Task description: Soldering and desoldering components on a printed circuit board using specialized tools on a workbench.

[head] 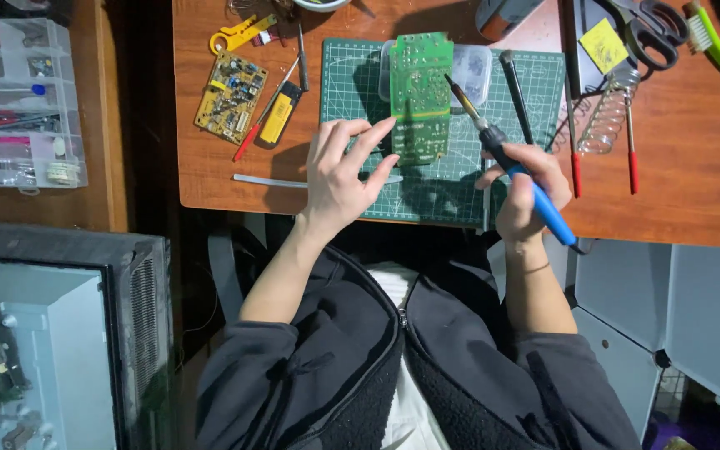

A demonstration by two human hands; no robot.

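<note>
Your left hand (339, 171) is steadying the green circuit board (421, 96) with fingers spread wide, fingertips touching its near left edge. The board is lying on the green cutting mat (460, 179), overlapping a clear plastic box (470, 71) at the far side. Your right hand (522, 187) is gripping a blue-handled soldering iron (510, 158), its tip hovering at the board's right edge. A yellow circuit board (231, 96) is lying to the left; a coiled iron stand (606, 117) and scissors (656, 29) are sitting to the right.
</note>
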